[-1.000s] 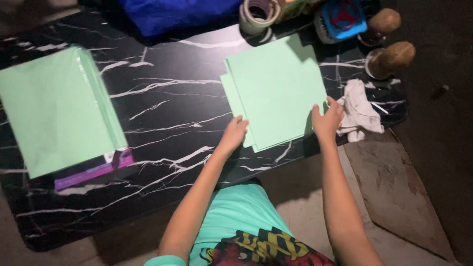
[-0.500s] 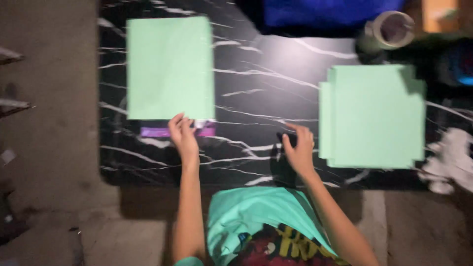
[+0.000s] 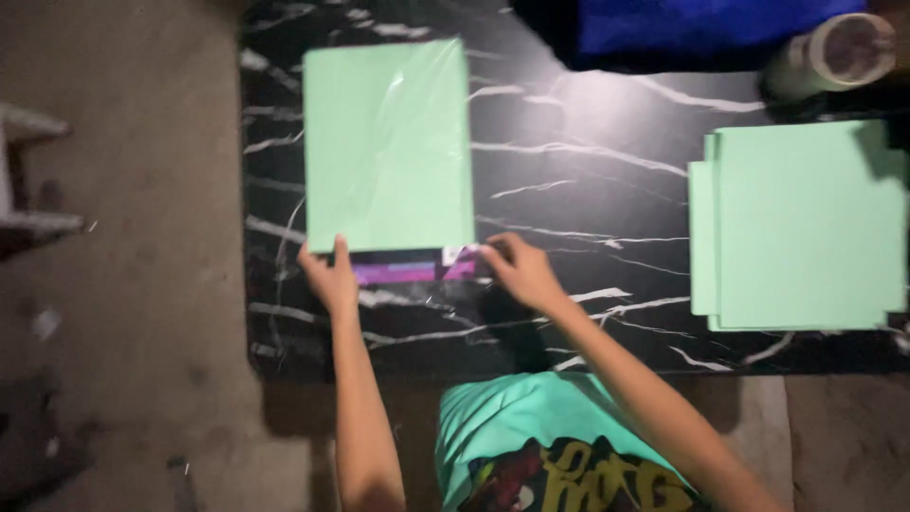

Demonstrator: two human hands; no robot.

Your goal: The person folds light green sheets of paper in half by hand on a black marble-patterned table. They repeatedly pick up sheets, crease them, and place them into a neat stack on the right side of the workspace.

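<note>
Hands gripping near corners of wrapped green paper pack (image 3: 387,142), left hand (image 3: 329,278), right hand (image 3: 517,270)

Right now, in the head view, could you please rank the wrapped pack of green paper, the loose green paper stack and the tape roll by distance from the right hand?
1. Wrapped pack of green paper, touching the right hand, at its left.
2. Loose green paper stack, rightward.
3. Tape roll, far right corner.
</note>
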